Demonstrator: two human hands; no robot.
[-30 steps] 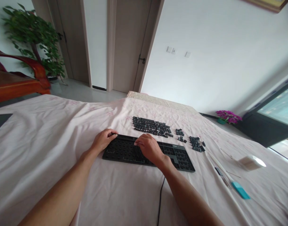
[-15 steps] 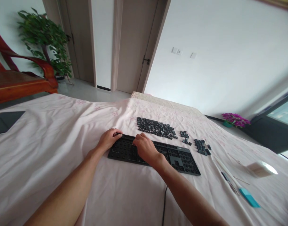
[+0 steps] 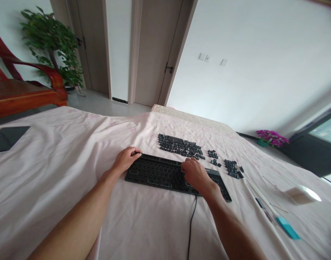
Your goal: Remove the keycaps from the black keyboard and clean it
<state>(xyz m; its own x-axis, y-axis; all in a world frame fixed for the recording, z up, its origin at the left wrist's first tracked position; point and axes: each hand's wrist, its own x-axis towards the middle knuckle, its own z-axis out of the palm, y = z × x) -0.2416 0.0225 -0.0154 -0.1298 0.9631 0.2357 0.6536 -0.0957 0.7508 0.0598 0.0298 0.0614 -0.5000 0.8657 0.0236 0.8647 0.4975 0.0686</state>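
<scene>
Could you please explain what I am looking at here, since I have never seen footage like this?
This is one view, from a camera worn on a person's head, looking forward and down at their two bare arms. There is no machine. A pink sheet covers the surface. On it lies a black keyboard with its keycaps removed; the loose keycaps sit in groups just behind it. The left hand rests on the keyboard's left end, and the right hand rests on its right half. Neither hand visibly holds anything. A cable runs toward the person. To the right lie a teal tool and a white box.
</scene>
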